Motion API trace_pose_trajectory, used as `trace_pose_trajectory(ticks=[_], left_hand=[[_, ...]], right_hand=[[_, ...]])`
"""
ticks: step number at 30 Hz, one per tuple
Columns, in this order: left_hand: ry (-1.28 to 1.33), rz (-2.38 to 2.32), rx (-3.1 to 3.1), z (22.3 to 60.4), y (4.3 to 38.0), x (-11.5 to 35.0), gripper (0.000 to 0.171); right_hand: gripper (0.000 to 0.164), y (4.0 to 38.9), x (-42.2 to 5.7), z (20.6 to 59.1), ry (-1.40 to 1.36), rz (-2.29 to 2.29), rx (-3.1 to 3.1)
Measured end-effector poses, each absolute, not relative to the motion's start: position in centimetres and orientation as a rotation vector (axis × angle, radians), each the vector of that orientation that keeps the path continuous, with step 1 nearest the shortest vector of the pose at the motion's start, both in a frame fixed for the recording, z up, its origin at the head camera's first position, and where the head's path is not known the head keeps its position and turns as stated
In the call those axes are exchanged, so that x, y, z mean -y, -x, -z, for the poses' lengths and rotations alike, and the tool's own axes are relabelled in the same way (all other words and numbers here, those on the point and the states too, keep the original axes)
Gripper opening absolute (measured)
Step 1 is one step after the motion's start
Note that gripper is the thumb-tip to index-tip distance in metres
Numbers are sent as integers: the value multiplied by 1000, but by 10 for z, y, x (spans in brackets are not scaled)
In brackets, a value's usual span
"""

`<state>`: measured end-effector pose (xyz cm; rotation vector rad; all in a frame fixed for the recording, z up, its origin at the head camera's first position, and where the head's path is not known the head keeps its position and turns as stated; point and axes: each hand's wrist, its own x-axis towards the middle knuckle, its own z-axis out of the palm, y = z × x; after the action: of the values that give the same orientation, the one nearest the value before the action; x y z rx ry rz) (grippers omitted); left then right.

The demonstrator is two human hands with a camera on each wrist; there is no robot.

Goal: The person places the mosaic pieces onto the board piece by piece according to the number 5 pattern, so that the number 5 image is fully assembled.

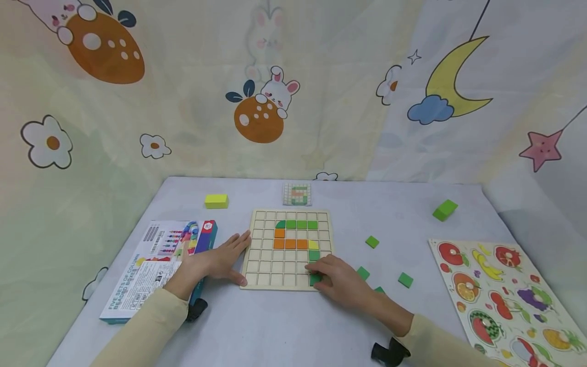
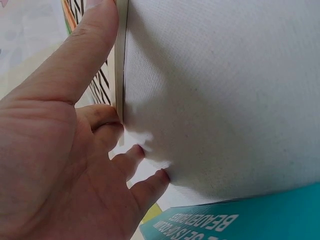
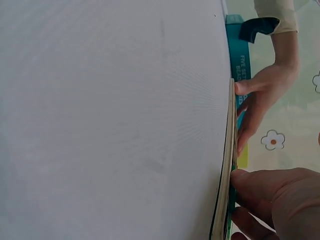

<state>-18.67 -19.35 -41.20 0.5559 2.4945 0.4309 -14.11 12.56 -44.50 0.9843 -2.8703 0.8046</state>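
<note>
The step in hand looks like laying coloured squares on the pale wooden grid board (image 1: pixel 263 266), which lies flat mid-bench (image 1: pixel 284 329). On its far rows, green squares (image 1: pixel 301 225) run beside a dark-green curved-edge tile (image 1: pixel 281 224); orange squares (image 1: pixel 290 244) and one yellow square (image 1: pixel 313 244) follow nearer.

The left hand (image 1: pixel 224 259) is spread and not grasping, touching the board's left edge and seemingly steadying it. The right hand (image 1: pixel 343 283) has bent fingers at a dark-green square (image 1: pixel 315 280) near the near right corner; I cannot tell whether its grip pinches that square or only presses it down.

The next move likely calls for seating this square within its cell lines, then taking another from the loose green squares (image 1: pixel 405 280) to the right, checking against the small printed pattern card (image 1: pixel 297 194) beyond the board's far edge.
</note>
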Motion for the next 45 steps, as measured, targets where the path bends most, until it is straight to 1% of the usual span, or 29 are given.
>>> trace_pose_trajectory(ticks=[7,11,16,20,23,26,32,40,45], left_hand=[[-552,-418,-2496,416,186,193,107],[-542,-422,-2499,417,186,194,107],[-550,-424,-2499,417,186,193,107],[-564,-419,-2498,415,187,193,107],[-566,-421,-2499,414,187,193,108],[-566,-426,-2499,413,187,193,108],[-560,-429,-2498,414,187,194,107],[-551,-424,-2507,416,188,196,108],[-543,-428,-2505,415,187,194,108]], right_hand=[[37,139,-129,444,-999,-798,2860],[36,144,-138,435,-892,-814,2909],[39,161,-169,417,-750,-865,2892],[42,176,-203,408,-715,-917,2903],[43,179,-221,410,-732,-953,2972],[43,174,-230,416,-817,-962,3064],[41,165,-233,431,-991,-907,3141],[39,163,-229,437,-1013,-865,3050],[40,161,-210,436,-1049,-929,2938]])
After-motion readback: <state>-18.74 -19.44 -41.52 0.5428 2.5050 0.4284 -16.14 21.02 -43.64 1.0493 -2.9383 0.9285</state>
